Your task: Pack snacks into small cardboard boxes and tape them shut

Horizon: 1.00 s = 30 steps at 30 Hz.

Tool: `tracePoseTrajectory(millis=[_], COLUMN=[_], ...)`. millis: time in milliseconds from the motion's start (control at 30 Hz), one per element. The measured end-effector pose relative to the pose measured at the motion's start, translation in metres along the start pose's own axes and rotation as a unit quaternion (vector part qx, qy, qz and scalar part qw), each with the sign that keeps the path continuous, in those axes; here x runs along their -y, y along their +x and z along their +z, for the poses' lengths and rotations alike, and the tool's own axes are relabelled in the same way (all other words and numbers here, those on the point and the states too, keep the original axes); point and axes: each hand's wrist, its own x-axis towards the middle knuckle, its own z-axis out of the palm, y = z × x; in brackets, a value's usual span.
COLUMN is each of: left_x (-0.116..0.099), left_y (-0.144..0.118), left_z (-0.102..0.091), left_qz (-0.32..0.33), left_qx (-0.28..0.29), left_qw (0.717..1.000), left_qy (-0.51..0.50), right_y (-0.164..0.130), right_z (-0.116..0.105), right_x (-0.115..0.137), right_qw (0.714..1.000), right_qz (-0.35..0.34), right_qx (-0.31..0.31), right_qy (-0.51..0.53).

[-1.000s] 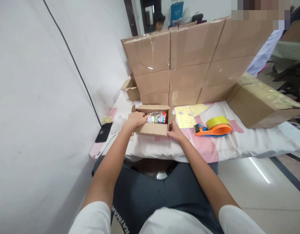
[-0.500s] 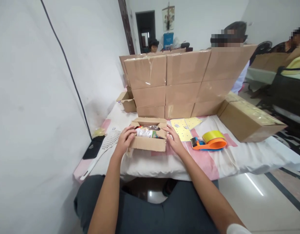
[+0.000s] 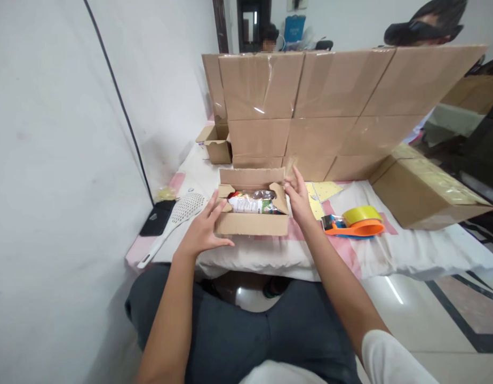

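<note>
From my seat, straight back's a no: a cardboard partition [image 3: 328, 93] stands just behind the open box [image 3: 250, 224]. Leftward there's a white perforated scoop [image 3: 187, 208], then the wall [image 3: 70, 176]. Rightward, a tape dispenser [image 3: 356, 228] sits near the right forearm [image 3: 340, 280], big carton [image 3: 428, 186] beyond. Room I do see: down from above, between left hand [image 3: 202, 229] and right hand [image 3: 299, 200].

left arm [image 3: 172, 314] is reaching far | left hand [image 3: 203, 226] is spreading its thumb [image 3: 221, 242] rightward from the fingers [image 3: 213, 209] | right arm [image 3: 342, 277] is slanting far-left | right hand [image 3: 298, 198] is angling left, fingers bending
</note>
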Motion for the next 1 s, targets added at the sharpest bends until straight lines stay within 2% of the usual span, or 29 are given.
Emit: tracePoseTrajectory(millis=[67, 200, 267, 400, 500, 667, 733, 900, 1000], left_x=[-0.004, -0.016, -0.021, -0.026, -0.027, -0.021, -0.015, -0.005, -0.005], left_y=[-0.001, -0.004, -0.005, -0.003, -0.002, -0.011, -0.016, -0.020, -0.015], left_z=[-0.002, -0.004, -0.001, 0.002, -0.003, -0.017, -0.019, -0.014, -0.005], left_qz=[-0.007, 0.004, 0.011, 0.009, -0.012, -0.002, 0.003, 0.001, 0.002], left_qx=[0.015, 0.033, 0.006, -0.071, -0.089, -0.054, -0.061, -0.084, -0.127], left_qw=[1.000, 0.999, 1.000, 0.997, 0.995, 0.997, 0.998, 0.996, 0.992], left_qy=[0.024, 0.039, 0.023, -0.030, -0.052, -0.047, -0.030, 0.035, -0.002], right_y=[0.000, -0.011, -0.017, -0.022, -0.022, -0.020, -0.020, -0.025, -0.026], right_z=[0.002, -0.003, -0.008, -0.014, -0.011, -0.005, -0.005, -0.008, -0.004], right_x=[0.008, 0.025, 0.028, 0.026, 0.023, 0.016, 0.013, 0.007, 0.006], right_qw=[0.999, 0.989, 0.983, 0.981, 0.983, 0.989, 0.990, 0.990, 0.989], right_qz=[-0.045, -0.111, -0.131, -0.141, -0.134, -0.125, -0.125, -0.136, -0.146], right_qx=[-0.015, 0.061, 0.088, 0.098, 0.087, 0.044, 0.033, -0.016, -0.008], right_qy=[-0.019, -0.075, -0.094, -0.095, -0.095, -0.064, -0.052, -0.019, -0.014])
